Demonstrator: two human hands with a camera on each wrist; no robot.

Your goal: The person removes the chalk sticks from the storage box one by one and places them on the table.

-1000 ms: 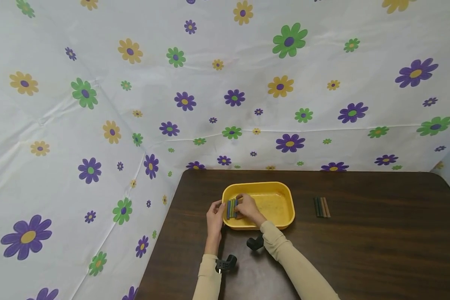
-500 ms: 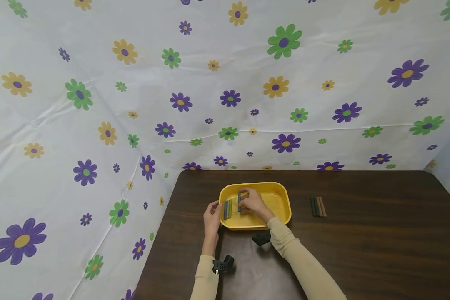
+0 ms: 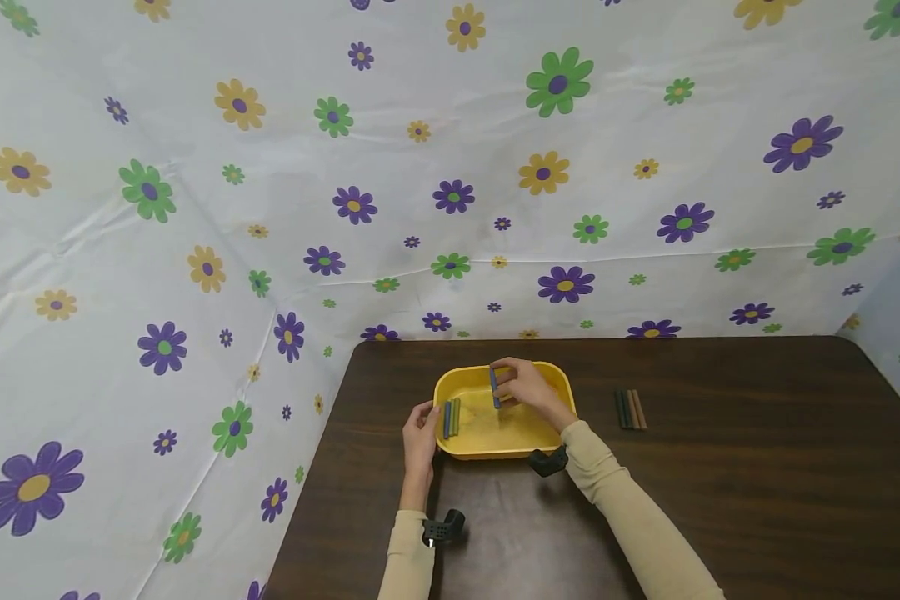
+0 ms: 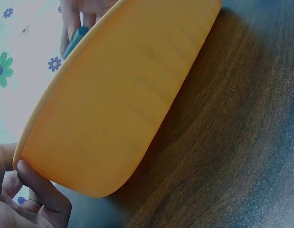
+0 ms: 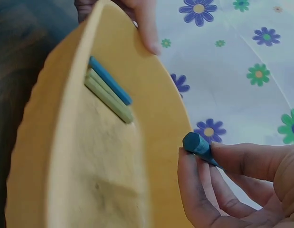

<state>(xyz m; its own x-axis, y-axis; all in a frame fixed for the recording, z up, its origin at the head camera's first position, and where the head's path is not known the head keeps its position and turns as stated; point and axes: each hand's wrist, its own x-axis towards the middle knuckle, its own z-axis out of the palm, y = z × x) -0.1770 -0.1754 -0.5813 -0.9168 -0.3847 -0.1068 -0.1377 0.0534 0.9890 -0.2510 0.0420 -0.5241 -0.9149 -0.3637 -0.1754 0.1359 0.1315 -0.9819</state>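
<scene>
My right hand [image 3: 527, 387] pinches a blue crayon [image 5: 197, 144] between thumb and fingers, held up above the yellow plastic tray [image 3: 487, 455]. Its flat six-sided end shows in the right wrist view. My left hand [image 3: 420, 437] grips the tray's left rim, with fingers on either side of the edge in the left wrist view. Inside the tray at the left end, another blue crayon [image 5: 110, 80] lies side by side with two yellow-green crayons [image 5: 109, 98]. The rest of the visible tray floor is bare and smudged.
To the right of the tray, two dark green crayons [image 3: 623, 410] and two brown crayons [image 3: 636, 410] lie in a row on the dark wooden table [image 3: 757, 467]. A flowered white cloth [image 3: 390, 150] hangs behind the table and along its left side.
My right hand has lifted the blue crayon away from the row in the tray and carried it right and up. The left hand stays on the rim. The view has shifted slightly.
</scene>
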